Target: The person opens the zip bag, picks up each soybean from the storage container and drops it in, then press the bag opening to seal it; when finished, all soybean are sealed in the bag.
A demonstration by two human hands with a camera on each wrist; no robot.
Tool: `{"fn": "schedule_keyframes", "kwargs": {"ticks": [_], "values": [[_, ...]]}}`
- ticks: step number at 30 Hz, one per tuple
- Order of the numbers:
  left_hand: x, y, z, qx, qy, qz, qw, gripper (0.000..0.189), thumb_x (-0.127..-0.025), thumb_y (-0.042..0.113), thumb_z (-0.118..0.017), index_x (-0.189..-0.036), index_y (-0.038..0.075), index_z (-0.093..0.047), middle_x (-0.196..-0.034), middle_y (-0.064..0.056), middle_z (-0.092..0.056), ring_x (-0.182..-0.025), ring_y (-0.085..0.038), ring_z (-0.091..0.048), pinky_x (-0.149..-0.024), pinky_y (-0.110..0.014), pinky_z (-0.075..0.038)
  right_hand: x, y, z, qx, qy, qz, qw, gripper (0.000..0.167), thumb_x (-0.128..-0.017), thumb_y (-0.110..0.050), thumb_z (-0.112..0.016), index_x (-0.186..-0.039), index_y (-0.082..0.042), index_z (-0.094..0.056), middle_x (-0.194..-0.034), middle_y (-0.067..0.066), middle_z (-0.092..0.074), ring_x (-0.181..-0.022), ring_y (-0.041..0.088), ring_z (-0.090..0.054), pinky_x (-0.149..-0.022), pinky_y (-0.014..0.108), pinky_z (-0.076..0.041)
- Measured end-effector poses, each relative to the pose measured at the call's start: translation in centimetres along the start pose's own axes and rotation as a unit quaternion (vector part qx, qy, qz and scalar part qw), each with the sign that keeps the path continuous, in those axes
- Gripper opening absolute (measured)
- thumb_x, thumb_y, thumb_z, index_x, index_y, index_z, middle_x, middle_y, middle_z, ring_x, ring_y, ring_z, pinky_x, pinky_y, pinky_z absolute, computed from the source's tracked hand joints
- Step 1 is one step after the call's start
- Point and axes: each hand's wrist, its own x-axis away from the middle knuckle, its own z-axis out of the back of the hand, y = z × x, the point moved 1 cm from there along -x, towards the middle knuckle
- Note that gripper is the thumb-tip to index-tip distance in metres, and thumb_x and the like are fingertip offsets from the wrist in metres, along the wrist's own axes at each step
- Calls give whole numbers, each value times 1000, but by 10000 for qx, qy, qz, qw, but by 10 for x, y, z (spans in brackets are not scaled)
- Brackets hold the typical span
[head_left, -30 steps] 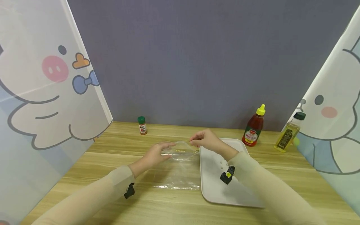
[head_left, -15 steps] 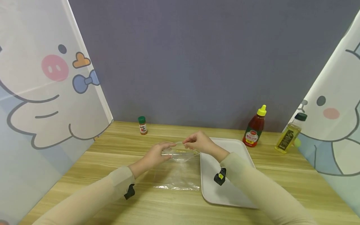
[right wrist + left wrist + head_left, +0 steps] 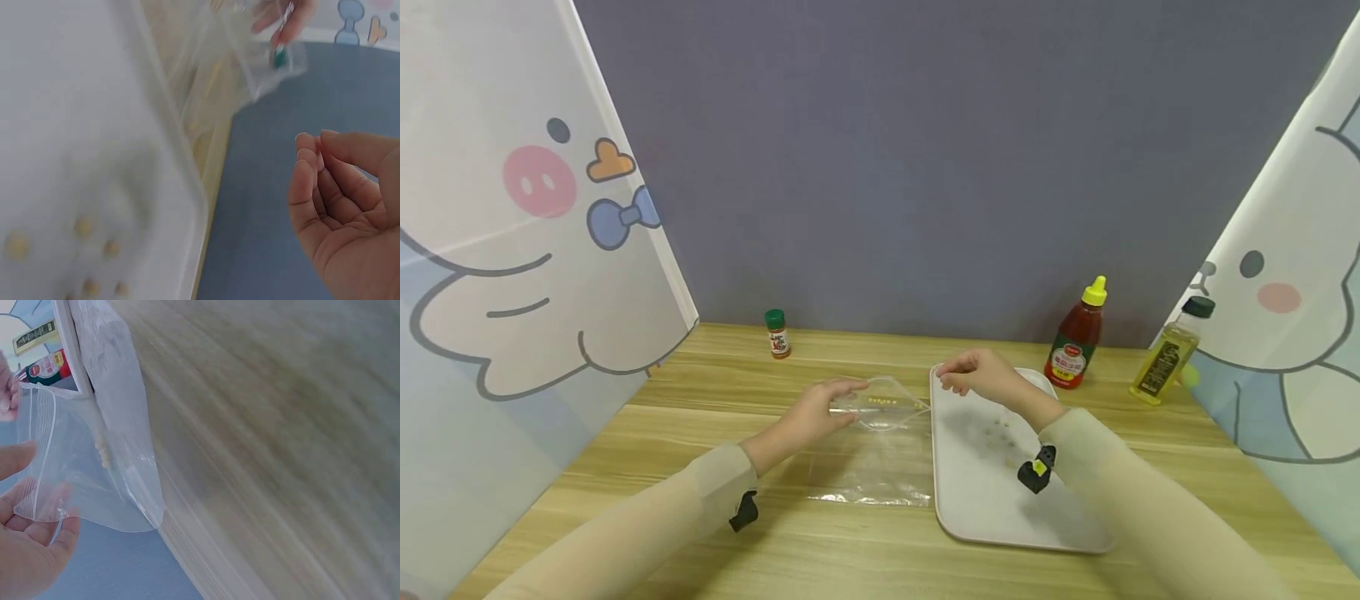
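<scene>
My left hand grips a clear zip-lock bag by the left side of its mouth, which gapes between thumb and fingers. Small yellowish beans lie in a short row in the bag. My right hand hovers above the far left part of a white tray, apart from the bag. Its fingers are curled and the thumb tip meets the fingertips, with nothing showing between them. Several round tan beans are scattered on the tray, blurred in the right wrist view.
Behind the tray stands a red sauce bottle with a yellow cap. Further right is an oil bottle with a dark cap. A small green-capped spice jar stands at the back left. A grey panel closes off the table's back.
My right hand moved left over the bag's mouth, then back right over the tray. The left hand has stayed on the bag.
</scene>
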Motion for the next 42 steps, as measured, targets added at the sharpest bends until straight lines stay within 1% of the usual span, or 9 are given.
{"fn": "schedule_keyframes", "kwargs": {"ticks": [5,9,12,18,23,26,32,35,42], "values": [[0,1,1,-26,11,2,10000,52,-84,7,-73,-133,14,-58,-134,-10,-59,-115,-30,-61,-100,-47,-50,10,25,18,335,57,-313,9989,24,-92,-15,-66,-108,1,-70,-95,12,-73,-82,29,-65,-78,45,-58],[1,1,2,17,2,10,10000,53,-84,7,-74,-134,13,-58,-133,-11,-61,-116,-33,-61,-100,-50,-50,18,41,29,510,45,-494,9975,25,-91,-12,-65,-110,5,-68,-96,14,-72,-81,23,-64,-78,43,-58],[2,1,3,27,-3,-2,10000,53,-83,7,-74,-134,12,-58,-131,-12,-62,-116,-34,-60,-99,-52,-50,23,50,34,559,49,-632,9964,25,-91,-10,-65,-110,5,-68,-97,12,-73,-80,15,-63,-77,38,-58],[3,0,7,24,-76,-7,10000,54,-84,7,-73,-135,12,-56,-131,-14,-61,-117,-33,-60,-100,-53,-49,32,64,41,708,-18,-784,9944,21,-88,-7,-66,-105,5,-70,-98,13,-73,-80,13,-61,-73,30,-56],[2,1,9,-121,-52,-95,9999,54,-84,8,-74,-135,12,-56,-130,-13,-62,-117,-32,-60,-99,-51,-50,38,72,43,910,-15,-883,9919,18,-86,-8,-71,-100,2,-71,-97,11,-72,-81,13,-59,-70,25,-53],[2,0,10,-170,-43,-140,9997,54,-84,9,-74,-135,13,-56,-131,-12,-62,-116,-32,-60,-100,-50,-50,41,77,42,978,-105,-877,9913,17,-85,-8,-72,-99,2,-71,-96,12,-72,-79,13,-56,-69,25,-51],[3,-3,10,-130,-75,-184,9997,54,-84,9,-74,-135,13,-56,-131,-12,-62,-116,-31,-61,-99,-52,-50,46,86,37,1005,-112,-1066,9891,15,-82,-8,-75,-94,0,-71,-83,3,-68,-71,13,-53,-62,25,-49],[4,-3,9,-149,-89,-178,9997,55,-84,9,-74,-135,14,-56,-132,-11,-61,-116,-31,-61,-99,-52,-50,47,89,34,980,-8,-1141,9886,16,-80,-10,-77,-92,-1,-72,-77,1,-64,-69,13,-53,-60,24,-48],[4,-2,9,-170,-98,-22,9998,55,-85,10,-74,-136,16,-56,-132,-9,-61,-117,-30,-60,-99,-51,-50,45,92,31,976,63,-1074,9894,12,-82,-11,-76,-89,-2,-72,-76,-1,-63,-68,13,-51,-58,24,-45]]}}
